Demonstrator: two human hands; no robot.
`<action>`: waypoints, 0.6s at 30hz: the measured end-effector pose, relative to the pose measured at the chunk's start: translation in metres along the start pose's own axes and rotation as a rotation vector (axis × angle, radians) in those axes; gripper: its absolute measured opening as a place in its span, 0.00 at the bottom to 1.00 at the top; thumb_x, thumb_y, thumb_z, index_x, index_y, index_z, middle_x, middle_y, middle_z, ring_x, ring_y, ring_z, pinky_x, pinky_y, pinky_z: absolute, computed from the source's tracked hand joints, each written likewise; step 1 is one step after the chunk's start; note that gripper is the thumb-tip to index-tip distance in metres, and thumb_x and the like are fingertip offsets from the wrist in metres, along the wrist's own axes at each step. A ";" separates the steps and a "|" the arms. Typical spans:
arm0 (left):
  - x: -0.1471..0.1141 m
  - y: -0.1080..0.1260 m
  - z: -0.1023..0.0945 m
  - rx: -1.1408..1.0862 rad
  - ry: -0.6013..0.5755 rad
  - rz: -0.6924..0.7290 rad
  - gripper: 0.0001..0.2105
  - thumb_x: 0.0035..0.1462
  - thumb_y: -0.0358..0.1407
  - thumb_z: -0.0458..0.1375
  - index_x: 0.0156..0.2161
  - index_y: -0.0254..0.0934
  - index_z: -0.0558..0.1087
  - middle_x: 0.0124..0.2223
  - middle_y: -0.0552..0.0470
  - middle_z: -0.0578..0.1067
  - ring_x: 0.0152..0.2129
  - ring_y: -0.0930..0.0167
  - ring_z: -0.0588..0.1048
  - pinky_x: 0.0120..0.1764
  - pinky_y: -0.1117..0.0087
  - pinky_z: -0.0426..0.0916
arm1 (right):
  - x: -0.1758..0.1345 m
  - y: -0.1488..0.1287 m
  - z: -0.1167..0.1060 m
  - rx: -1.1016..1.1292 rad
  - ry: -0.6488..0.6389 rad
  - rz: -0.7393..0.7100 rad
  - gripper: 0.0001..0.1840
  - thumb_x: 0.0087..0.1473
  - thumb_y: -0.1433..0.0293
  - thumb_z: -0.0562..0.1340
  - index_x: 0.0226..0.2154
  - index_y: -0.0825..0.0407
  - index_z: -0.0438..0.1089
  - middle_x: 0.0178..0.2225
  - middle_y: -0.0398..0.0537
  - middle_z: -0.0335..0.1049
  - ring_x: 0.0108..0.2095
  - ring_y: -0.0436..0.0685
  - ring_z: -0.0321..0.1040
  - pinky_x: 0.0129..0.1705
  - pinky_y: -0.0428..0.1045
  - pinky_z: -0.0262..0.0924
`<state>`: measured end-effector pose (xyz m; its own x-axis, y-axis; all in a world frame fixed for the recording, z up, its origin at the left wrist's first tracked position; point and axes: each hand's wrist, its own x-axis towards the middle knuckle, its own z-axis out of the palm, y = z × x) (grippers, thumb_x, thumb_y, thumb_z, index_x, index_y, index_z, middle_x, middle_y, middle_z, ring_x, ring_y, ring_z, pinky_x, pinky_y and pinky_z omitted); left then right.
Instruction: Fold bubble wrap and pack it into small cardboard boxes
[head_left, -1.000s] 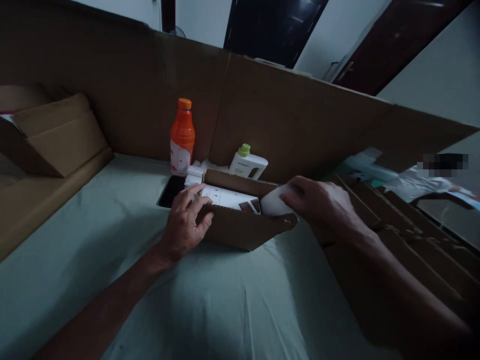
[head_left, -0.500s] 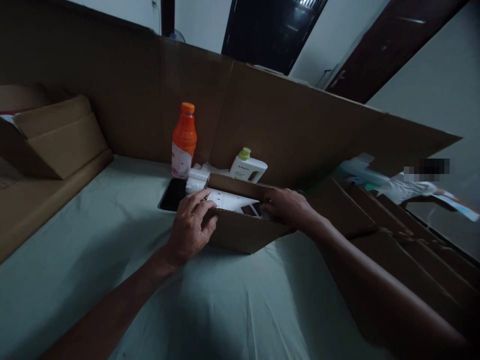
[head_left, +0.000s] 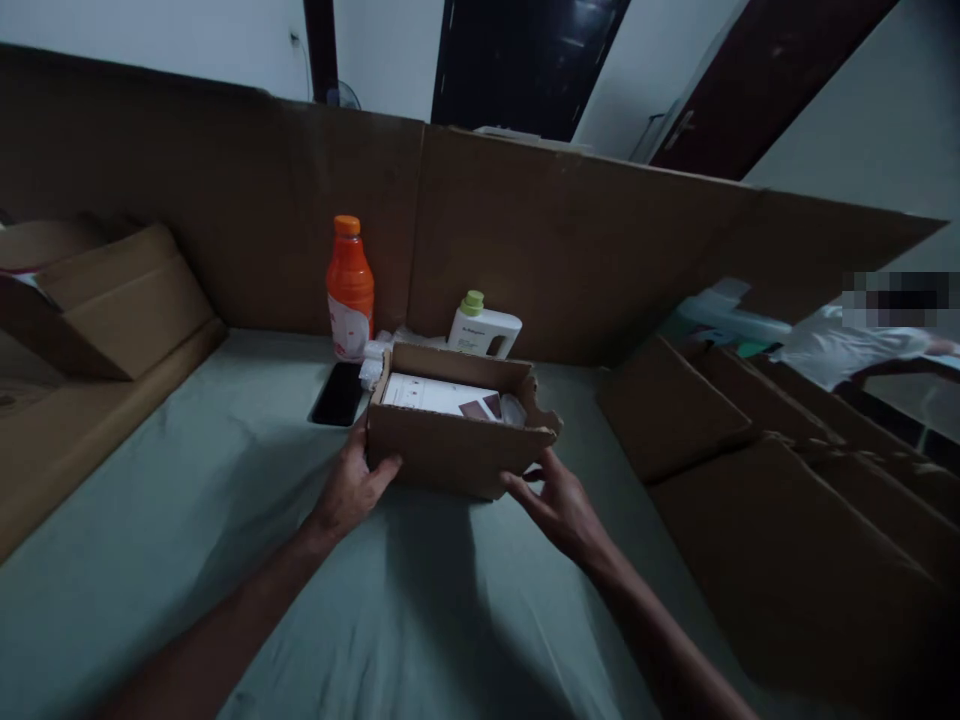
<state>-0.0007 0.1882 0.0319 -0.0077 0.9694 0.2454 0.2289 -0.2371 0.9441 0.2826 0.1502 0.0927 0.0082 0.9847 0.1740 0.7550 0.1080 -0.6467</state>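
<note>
Unit: open-top cardboard box (head_left: 435, 440), pos. btwn both hands, resting on pale green cloth (head_left: 337, 640).

L hand (head_left: 356, 485): gripping box at its L end. Thumb lies on near panel; fingers wrap the L side, partly hidden.

R hand (head_left: 559, 500): half-curled at near R corner of box, below torn upper edge. Thumb tip against the corner; fingers by R end, partly hidden. Firmness of hold: cannot tell.

Contents, btwn hands: white printed carton (head_left: 431, 393) w/ dark pattern at its R end, top face showing just below rim. Translucent item (head_left: 513, 411) sits beside it, toward R hand; exact type unclear.

Adjacent items:
- Black phone-like slab (head_left: 337, 395): flat on cloth, just beyond L hand.
- Bubble wrap (head_left: 371, 368): beyond L hand, btwn slab and box.
- Orange bottle (head_left: 349, 285) w/ orange cap: upright, farther out past L hand, behind slab.
- White bottle (head_left: 480, 330) w/ green cap and handle: behind box, beyond the gap btwn hands; base hidden by box.

Perimeter: cardboard panel (head_left: 525, 230) stands across far side, ahead of both hands. Brown carton (head_left: 135, 310) well apart, L of L hand. Large brown cartons (head_left: 787, 540) R of R hand, apart from it.
</note>
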 end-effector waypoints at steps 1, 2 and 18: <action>0.002 0.003 0.005 -0.004 0.010 -0.011 0.31 0.57 0.38 0.59 0.66 0.37 0.60 0.60 0.39 0.73 0.56 0.58 0.73 0.61 0.52 0.67 | 0.004 0.000 0.006 0.011 0.014 0.016 0.23 0.54 0.55 0.60 0.46 0.53 0.71 0.40 0.56 0.80 0.31 0.59 0.74 0.32 0.52 0.68; 0.003 0.007 0.012 -0.008 0.021 -0.009 0.31 0.57 0.37 0.58 0.65 0.36 0.62 0.58 0.39 0.74 0.56 0.58 0.74 0.60 0.52 0.67 | 0.006 0.001 0.008 0.013 0.035 0.032 0.22 0.54 0.56 0.59 0.45 0.53 0.70 0.38 0.56 0.80 0.30 0.60 0.74 0.32 0.53 0.67; -0.146 0.022 -0.026 0.223 0.334 -0.113 0.19 0.59 0.40 0.59 0.54 0.37 0.69 0.51 0.39 0.78 0.52 0.58 0.77 0.57 0.55 0.70 | -0.048 -0.032 0.037 0.096 0.038 -0.153 0.17 0.55 0.51 0.59 0.28 0.46 0.67 0.25 0.47 0.73 0.21 0.57 0.66 0.20 0.50 0.60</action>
<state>-0.0201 0.0399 0.0224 -0.3517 0.9061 0.2351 0.4130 -0.0752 0.9076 0.2335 0.1044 0.0776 -0.0757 0.9502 0.3024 0.6834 0.2703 -0.6782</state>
